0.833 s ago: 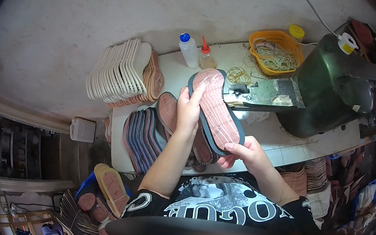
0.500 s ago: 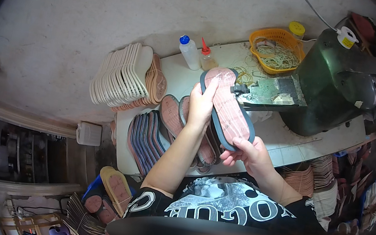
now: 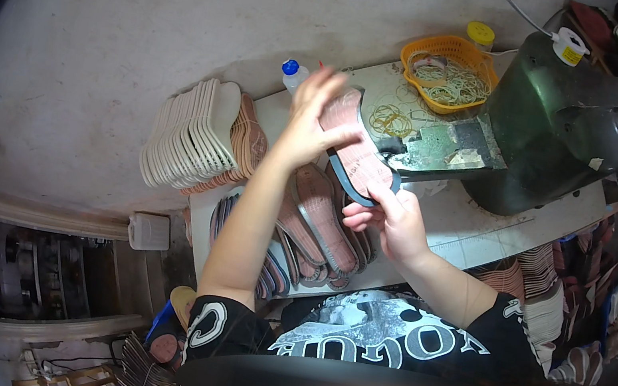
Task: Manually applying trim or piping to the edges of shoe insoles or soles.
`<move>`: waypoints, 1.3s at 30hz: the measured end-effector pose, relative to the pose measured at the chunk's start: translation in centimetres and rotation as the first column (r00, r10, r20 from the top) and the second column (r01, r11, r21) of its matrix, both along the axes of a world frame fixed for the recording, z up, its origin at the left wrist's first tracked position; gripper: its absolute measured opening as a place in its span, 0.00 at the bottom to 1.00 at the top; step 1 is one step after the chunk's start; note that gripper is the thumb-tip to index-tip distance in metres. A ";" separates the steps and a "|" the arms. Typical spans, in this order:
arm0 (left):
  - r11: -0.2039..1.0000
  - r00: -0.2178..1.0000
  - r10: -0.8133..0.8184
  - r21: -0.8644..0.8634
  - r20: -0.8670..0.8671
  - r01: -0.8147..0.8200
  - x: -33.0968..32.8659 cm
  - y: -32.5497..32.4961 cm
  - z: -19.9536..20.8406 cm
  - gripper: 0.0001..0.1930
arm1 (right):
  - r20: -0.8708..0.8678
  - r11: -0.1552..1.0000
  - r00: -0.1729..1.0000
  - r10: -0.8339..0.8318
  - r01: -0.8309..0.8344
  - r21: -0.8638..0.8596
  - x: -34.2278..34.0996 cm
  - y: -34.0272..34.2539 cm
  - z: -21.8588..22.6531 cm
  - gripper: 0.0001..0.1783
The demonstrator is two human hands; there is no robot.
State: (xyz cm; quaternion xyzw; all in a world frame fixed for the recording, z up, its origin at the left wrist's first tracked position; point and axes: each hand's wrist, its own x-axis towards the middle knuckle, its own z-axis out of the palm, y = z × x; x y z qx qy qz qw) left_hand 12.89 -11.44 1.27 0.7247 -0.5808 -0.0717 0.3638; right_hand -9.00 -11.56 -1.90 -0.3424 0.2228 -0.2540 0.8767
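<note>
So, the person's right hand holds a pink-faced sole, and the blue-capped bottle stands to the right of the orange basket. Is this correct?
Not quite: the blue-capped bottle stands to the left of the orange basket, as the head view shows. The person's right hand does hold the pink-faced sole.

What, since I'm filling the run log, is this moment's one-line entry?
left hand: blurred, at far part of pink sole | right hand: pinching its near end | beside it: green machine arm
</note>
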 end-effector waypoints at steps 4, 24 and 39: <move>0.830 0.843 -0.524 0.299 0.125 0.471 1.6 -2.0 2.6 0.27 | 0.005 1.000 1.000 -0.011 0.011 0.014 1.2 -0.3 0.3 0.21; 0.641 0.896 -0.394 0.637 -0.206 0.428 0.9 -0.8 5.9 0.18 | -0.145 0.991 0.981 0.129 -0.121 0.062 1.1 -2.2 2.1 0.26; 0.757 0.952 -0.136 0.591 -0.273 0.278 -1.2 2.2 4.2 0.16 | -0.169 0.992 0.978 0.125 -0.121 0.032 0.9 -2.5 2.3 0.23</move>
